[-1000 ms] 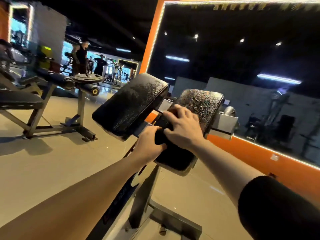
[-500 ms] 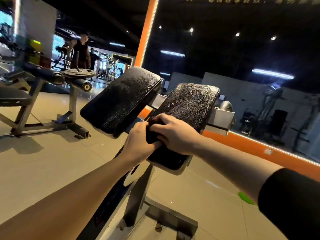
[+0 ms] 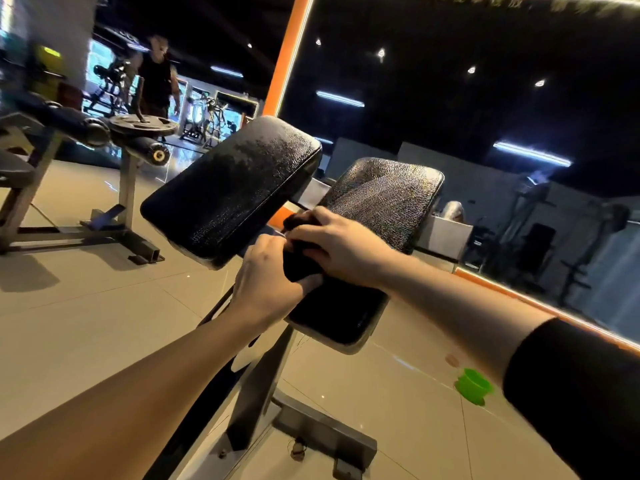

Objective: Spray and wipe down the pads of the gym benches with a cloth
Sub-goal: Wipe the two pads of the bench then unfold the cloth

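Observation:
Two black bench pads stand side by side on a steel frame in front of me. The left pad [image 3: 230,188] glistens with wet droplets. The right pad [image 3: 384,202] also shines wet at its far end. A dark cloth [image 3: 300,263] lies bunched on the near part of the right pad. My right hand [image 3: 341,245] presses down on it with curled fingers. My left hand [image 3: 268,280] grips the cloth's near edge from the left, thumb under it. No spray bottle is in view.
The bench's steel post and foot [image 3: 322,436] stand on the tiled floor below my arms. A green cup-like object [image 3: 473,386] sits on the floor at right. A large mirror with an orange frame [image 3: 285,57] rises behind. Another bench [image 3: 128,188] and a person [image 3: 157,76] are at left.
My view has tilted and shifted a little. Both hands have stayed together on the cloth on the right pad, moving slightly along it.

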`<action>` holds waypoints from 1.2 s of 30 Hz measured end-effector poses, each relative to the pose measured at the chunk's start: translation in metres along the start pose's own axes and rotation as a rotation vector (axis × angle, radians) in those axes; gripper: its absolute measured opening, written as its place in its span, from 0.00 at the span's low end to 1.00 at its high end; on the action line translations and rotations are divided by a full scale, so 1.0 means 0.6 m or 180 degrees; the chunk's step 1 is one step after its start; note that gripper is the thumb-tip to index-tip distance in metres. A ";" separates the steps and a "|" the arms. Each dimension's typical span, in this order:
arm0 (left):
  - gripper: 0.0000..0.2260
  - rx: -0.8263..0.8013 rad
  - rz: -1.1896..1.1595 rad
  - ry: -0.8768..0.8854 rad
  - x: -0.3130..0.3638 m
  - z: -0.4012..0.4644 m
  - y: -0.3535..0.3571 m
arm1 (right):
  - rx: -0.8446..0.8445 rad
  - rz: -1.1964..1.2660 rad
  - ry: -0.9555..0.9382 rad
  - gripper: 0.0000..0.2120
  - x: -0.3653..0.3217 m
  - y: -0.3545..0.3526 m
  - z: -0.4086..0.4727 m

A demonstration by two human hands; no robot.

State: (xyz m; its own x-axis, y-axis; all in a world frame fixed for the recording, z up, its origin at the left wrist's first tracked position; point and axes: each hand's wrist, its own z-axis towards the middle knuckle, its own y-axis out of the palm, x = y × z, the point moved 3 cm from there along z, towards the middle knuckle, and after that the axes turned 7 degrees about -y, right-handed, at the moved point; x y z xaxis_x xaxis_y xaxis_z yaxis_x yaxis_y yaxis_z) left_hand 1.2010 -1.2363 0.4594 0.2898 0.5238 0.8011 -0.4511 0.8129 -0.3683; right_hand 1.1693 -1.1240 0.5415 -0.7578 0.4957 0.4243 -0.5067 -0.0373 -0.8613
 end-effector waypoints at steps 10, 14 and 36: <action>0.28 0.0097 -0.0106 0.0085 -0.001 0.002 0.003 | 0.0217 -0.0233 0.0826 0.17 0.101 -0.033 0.050; 0.29 0.0002 -0.0100 0.0072 -0.001 0.007 -0.001 | -0.0138 0.0080 -0.0091 0.17 0.041 -0.009 0.039; 0.26 0.0066 -0.0134 0.0144 0.005 0.004 0.003 | 0.0519 -0.0545 0.1714 0.18 0.185 -0.056 0.085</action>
State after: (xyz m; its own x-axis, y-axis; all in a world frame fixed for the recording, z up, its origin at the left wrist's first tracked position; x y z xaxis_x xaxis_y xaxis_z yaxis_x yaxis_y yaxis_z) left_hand 1.1990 -1.2338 0.4620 0.3466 0.5005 0.7933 -0.4549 0.8293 -0.3245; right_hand 1.0815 -1.1121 0.6319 -0.3654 0.8758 0.3153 -0.6925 -0.0295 -0.7208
